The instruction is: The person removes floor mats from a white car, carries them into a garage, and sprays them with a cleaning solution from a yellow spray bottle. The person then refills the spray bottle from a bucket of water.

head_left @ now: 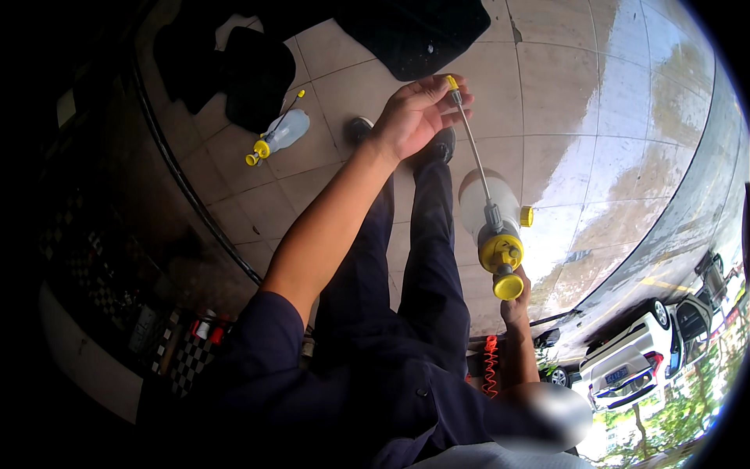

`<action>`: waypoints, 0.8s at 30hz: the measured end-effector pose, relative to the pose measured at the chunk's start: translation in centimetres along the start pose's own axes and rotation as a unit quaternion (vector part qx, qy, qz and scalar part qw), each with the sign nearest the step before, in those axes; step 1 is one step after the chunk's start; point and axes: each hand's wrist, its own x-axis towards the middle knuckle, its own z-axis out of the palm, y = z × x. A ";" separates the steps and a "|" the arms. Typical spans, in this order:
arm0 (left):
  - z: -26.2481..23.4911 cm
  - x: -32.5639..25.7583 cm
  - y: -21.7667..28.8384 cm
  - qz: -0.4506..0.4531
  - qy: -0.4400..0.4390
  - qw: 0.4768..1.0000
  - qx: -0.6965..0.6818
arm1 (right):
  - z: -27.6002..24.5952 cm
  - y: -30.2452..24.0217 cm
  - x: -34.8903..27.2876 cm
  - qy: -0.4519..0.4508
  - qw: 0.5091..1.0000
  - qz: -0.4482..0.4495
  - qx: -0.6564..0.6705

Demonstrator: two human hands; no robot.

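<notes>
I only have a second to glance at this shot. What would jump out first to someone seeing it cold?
The translucent spray bottle with its yellow pump top, right of centre, held from below by the right hand. The left hand, near the top centre, pinches the yellow tip of its thin metal wand. A second, similar bottle lies on the tiled floor at upper left.

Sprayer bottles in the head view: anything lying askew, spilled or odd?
A second spray bottle lies tipped on its side on the tiled floor, no puddle visible. The held sprayer bottle seems intact, left hand pinching its wand tip, right hand beneath.
</notes>
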 end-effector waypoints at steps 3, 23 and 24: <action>-0.2 0.4 -0.3 0.022 0.026 0.999 -0.008 | 0.1 -0.6 0.0 0.005 1.000 -0.008 -0.009; 1.1 -0.2 -0.2 0.017 0.010 0.999 0.045 | 0.0 1.0 -1.3 0.011 1.000 -0.009 -0.001; 1.0 0.0 -0.4 0.019 0.034 0.998 0.045 | 0.1 0.9 -1.3 0.012 1.000 -0.009 0.003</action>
